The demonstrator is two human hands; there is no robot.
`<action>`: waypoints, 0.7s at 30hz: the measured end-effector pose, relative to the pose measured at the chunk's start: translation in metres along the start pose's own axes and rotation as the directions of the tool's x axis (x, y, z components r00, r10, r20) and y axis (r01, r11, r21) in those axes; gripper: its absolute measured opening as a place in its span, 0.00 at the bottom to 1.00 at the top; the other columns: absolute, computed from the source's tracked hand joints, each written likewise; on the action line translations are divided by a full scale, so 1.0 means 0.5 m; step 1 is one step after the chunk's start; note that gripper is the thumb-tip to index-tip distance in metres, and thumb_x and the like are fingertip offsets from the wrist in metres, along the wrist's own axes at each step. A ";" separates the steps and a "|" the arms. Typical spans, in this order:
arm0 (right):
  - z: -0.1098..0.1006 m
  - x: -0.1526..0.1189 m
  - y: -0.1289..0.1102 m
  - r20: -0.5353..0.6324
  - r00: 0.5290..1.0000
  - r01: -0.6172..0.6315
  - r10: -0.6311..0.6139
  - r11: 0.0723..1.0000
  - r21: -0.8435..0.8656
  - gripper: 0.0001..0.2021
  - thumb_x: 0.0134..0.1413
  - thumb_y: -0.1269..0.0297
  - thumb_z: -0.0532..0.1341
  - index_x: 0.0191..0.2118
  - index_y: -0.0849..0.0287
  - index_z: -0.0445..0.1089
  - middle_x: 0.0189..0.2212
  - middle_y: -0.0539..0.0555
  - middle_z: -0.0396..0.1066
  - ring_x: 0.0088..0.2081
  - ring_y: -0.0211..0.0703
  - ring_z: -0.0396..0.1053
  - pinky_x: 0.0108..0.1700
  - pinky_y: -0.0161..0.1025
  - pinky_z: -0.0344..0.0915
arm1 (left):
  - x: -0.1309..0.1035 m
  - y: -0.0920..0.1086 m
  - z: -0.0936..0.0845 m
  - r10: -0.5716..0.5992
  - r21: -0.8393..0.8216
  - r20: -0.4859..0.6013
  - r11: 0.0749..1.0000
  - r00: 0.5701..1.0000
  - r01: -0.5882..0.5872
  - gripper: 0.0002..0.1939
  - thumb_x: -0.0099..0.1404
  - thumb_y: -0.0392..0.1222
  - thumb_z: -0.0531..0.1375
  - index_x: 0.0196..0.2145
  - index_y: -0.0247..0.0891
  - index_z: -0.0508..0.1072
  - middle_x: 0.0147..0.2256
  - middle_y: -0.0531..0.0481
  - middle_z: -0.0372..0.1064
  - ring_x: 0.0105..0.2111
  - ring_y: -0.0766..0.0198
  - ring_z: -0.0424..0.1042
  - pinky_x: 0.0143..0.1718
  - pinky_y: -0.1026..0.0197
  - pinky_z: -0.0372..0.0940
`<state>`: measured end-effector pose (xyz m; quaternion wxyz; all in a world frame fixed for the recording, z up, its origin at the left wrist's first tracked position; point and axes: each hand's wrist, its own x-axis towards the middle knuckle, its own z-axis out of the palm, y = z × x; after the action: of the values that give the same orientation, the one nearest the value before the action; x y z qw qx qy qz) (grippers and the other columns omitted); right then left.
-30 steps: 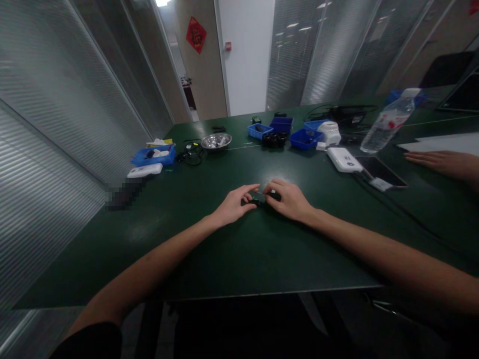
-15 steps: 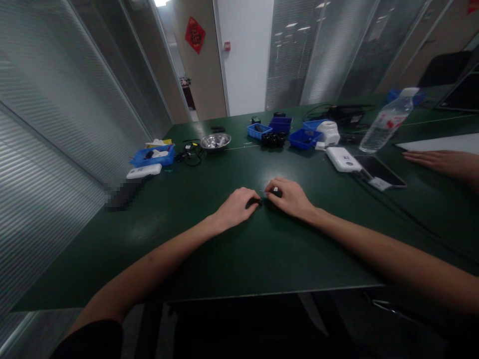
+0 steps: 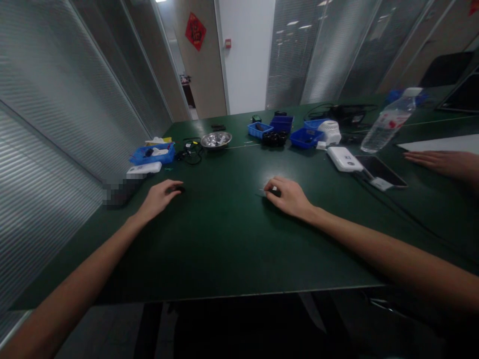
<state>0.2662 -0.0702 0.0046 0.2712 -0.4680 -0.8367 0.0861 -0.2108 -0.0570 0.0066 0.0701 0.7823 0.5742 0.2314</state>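
On the near side of the metal bowl (image 3: 227, 136), to its right, the right hand (image 3: 290, 196) has thumb and fingers curled closely round a slim tool (image 3: 261, 190). Its dark grip is mostly hidden; its thin shaft points left, the long axis running nearly level across the green table (image 3: 220, 224). Nearer and to the left of the bowl, the left hand (image 3: 157, 199) holds a small dark piece (image 3: 179, 189) between thumb and curled fingers. That piece pokes out rightward from the fingertips, but blur and shade hide its full shape and long axis.

The hands are well apart, with table surface between them running up toward the bowl. The table's front edge passes nearer the person than both hands.

Loose bits lie inside the bowl. Left of it, a blue tray (image 3: 138, 158) carries white and dark items. Right of it, a light-blue basket (image 3: 256, 133) has a dark object inside; farther right sits a blue bin (image 3: 305, 142), its contents too dim to tell.
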 end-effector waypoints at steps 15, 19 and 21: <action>0.001 -0.002 -0.001 0.001 1.000 0.021 -0.021 1.000 -0.006 0.05 0.64 0.63 0.62 0.42 0.55 0.75 0.42 0.55 0.77 0.40 0.48 0.74 0.42 0.43 0.67 | -0.066 -0.149 -0.088 -0.145 0.187 -0.183 0.966 0.972 0.179 0.13 0.70 0.44 0.58 0.46 0.40 0.81 0.46 0.55 0.80 0.46 0.60 0.76 0.56 0.55 0.67; 0.001 -0.002 -0.004 0.007 1.000 0.025 -0.025 1.000 -0.009 0.06 0.65 0.63 0.62 0.43 0.56 0.75 0.42 0.55 0.77 0.40 0.48 0.74 0.42 0.43 0.66 | -0.049 -0.107 -0.056 -0.116 0.131 -0.202 0.981 0.972 0.144 0.14 0.71 0.45 0.59 0.47 0.40 0.81 0.48 0.49 0.81 0.48 0.56 0.78 0.56 0.51 0.69; 0.001 -0.002 -0.005 0.014 0.999 0.036 -0.035 0.999 -0.023 0.06 0.64 0.64 0.62 0.43 0.56 0.75 0.43 0.55 0.76 0.40 0.48 0.74 0.42 0.43 0.66 | -0.028 -0.048 -0.030 -0.068 0.050 -0.178 0.996 0.982 0.078 0.13 0.71 0.45 0.61 0.47 0.41 0.82 0.47 0.48 0.81 0.47 0.55 0.79 0.55 0.50 0.70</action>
<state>0.2645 -0.0725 0.0046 0.2618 -0.4556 -0.8475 0.0748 -0.2413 -0.0646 0.0068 0.0052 0.7389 0.6126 0.2807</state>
